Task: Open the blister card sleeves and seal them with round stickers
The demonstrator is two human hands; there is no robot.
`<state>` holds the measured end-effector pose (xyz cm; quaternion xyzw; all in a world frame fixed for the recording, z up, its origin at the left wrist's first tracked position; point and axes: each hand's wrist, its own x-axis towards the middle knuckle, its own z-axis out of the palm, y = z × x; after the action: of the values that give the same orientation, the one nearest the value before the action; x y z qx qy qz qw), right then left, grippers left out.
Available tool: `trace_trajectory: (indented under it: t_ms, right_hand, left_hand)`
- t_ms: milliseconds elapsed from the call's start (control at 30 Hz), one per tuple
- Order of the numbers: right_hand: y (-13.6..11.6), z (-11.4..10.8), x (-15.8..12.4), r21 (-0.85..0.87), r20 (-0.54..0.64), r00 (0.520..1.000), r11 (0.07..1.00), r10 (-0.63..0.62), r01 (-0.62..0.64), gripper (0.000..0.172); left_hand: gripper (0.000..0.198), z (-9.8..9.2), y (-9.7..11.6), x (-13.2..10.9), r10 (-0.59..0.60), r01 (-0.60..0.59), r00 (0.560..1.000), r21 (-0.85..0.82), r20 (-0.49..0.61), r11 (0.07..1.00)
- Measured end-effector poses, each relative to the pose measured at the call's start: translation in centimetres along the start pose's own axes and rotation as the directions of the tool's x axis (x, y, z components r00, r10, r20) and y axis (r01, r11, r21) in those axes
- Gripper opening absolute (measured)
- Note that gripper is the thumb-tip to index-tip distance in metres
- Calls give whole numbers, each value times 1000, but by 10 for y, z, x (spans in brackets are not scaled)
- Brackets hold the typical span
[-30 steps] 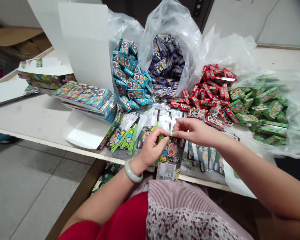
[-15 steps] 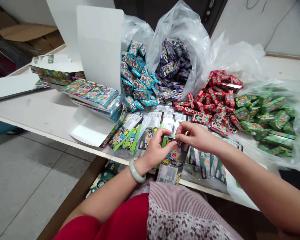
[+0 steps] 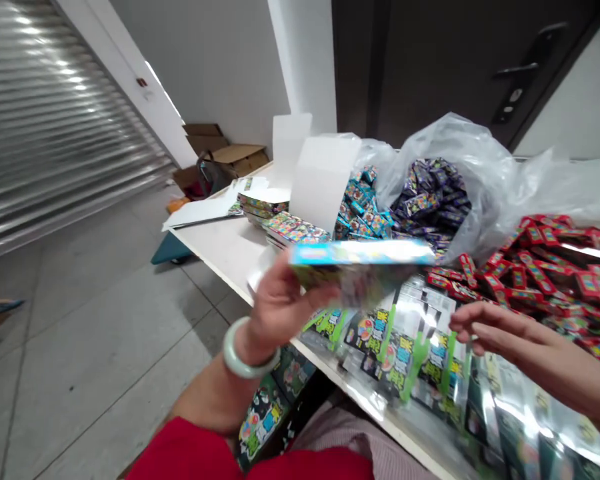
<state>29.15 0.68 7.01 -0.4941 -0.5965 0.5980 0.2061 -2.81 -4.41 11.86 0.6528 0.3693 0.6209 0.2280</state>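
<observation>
My left hand (image 3: 279,303) is closed around one end of a flat, colourful packet (image 3: 363,257). The packet is tilted, with a bright blue edge on top and a darker, motion-smeared side below. My right hand (image 3: 525,340) holds nothing, and its fingers stretch out towards the left, slightly apart. Below it lie clear-fronted pouches (image 3: 405,353) with green strips and yellow lettering, overlapping along the table's front. Small red boxes (image 3: 540,267) are heaped just beyond my right hand.
Plastic bags behind hold purple boxes (image 3: 435,200) and blue boxes (image 3: 363,213). An open white-flapped carton (image 3: 325,177) stands beside stacked packets (image 3: 295,230) on the white table (image 3: 225,243). Printed dark-green packs (image 3: 263,420) sit below the table edge. Cardboard boxes (image 3: 240,155) stand farther back.
My hands have parted. The left has lifted the packet off the pouches, and the right has let go and moved away to the right. The view has swung left.
</observation>
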Motion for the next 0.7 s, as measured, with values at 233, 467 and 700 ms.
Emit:
trace_trajectory:
  t_ms: [233, 467, 700]
  right_hand:
    - [30, 23, 12, -94, 77, 995, 993, -70, 77, 36]
    - [54, 21, 4, -278, 159, 981, 949, -109, 150, 27]
    - [33, 30, 80, -748, 25, 933, 613, -359, 255, 24]
  left_hand:
    - [32, -76, -81, 70, 199, -400, 915, 712, 352, 578]
    - [37, -81, -122, 46, -56, -343, 897, 770, 439, 538]
    - [49, 26, -93, -27, -127, -279, 791, 538, 598, 795]
